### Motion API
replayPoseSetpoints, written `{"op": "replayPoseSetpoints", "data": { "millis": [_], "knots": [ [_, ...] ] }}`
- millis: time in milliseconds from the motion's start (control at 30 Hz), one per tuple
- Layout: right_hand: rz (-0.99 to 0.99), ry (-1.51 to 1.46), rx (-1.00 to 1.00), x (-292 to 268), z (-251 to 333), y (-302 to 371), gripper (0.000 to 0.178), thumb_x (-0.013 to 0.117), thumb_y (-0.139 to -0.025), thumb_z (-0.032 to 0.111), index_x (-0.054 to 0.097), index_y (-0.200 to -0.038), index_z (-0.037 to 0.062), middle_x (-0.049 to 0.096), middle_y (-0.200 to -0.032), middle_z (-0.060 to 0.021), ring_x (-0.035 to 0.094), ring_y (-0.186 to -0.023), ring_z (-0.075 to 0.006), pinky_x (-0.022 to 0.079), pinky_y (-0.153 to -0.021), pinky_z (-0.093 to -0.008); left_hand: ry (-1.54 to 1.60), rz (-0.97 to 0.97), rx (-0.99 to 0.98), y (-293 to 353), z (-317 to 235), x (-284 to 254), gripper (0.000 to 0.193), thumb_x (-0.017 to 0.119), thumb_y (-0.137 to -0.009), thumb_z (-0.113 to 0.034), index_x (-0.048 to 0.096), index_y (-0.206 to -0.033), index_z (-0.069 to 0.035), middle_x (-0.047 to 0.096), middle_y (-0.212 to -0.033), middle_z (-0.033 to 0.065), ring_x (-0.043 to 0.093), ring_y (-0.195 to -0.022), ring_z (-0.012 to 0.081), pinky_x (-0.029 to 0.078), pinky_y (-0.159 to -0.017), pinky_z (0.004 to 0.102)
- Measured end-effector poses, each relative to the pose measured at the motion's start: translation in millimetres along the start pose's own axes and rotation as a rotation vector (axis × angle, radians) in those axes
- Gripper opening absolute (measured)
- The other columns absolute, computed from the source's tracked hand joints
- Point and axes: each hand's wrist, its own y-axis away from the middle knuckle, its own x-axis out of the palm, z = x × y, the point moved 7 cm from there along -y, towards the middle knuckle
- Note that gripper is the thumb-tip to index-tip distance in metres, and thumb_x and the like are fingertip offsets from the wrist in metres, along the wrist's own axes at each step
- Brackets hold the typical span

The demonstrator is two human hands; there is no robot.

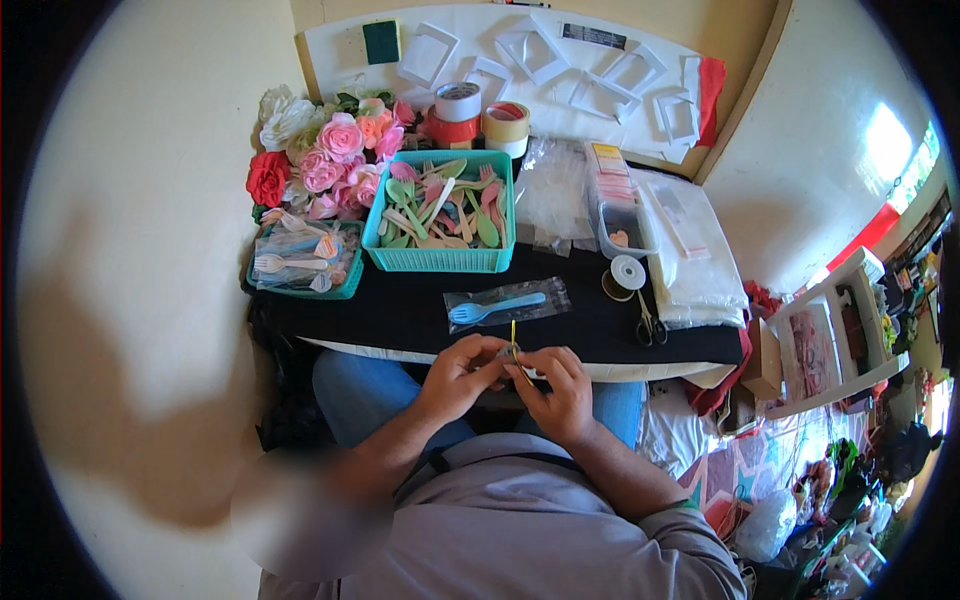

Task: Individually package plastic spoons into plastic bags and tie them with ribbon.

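My left hand (462,376) and my right hand (556,390) meet at the table's front edge, fingers pinched close together. Between them a thin yellow strip (514,330) stands upright and curves down along the right fingertips. A small greyish piece shows at the left fingertips, mostly hidden, so its kind cannot be made out. Just beyond the hands, a light-blue plastic fork (497,308) lies in a clear plastic sleeve (556,291) on the black cloth. To its right are a spool (624,278) of dark gold cord or ribbon and black-handled scissors (650,325).
A teal basket (440,260) holds many pastel spoons and forks. Left of it stands a smaller basket (345,290) with wrapped cutlery, before artificial flowers (335,140). Tape rolls (458,102), clear bags (560,190), a plastic tub (628,238) and a plastic-wrapped stack (690,260) line the back and right.
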Motion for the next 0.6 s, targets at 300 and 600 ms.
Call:
{"op": "replayPoseSetpoints", "data": {
  "millis": [300,600],
  "knots": [
    [0.034,0.029,0.013,4,-4,2,0.015,0.074,-0.078,0.007,0.066,-0.091,0.0038,0.062,-0.082,-0.0100,0.062,-0.072,-0.0273,0.049,-0.063,-0.0376,-0.027,-0.003,0.007,2,1,5,0.028,0.062,-0.094,-0.010,0.059,-0.121,-0.004,0.063,-0.098,0.0039,0.063,-0.083,0.0079,0.054,-0.071,0.0222],
    [-0.018,0.069,0.049,-1,-9,1,0.012,0.071,-0.081,0.007,0.063,-0.089,0.0025,0.062,-0.086,-0.0117,0.060,-0.077,-0.0281,0.047,-0.067,-0.0355,-0.004,0.024,-0.044,4,8,16,0.032,0.061,-0.095,-0.009,0.056,-0.126,-0.005,0.063,-0.090,0.0036,0.063,-0.081,0.0081,0.053,-0.072,0.0226]
  ]
}}
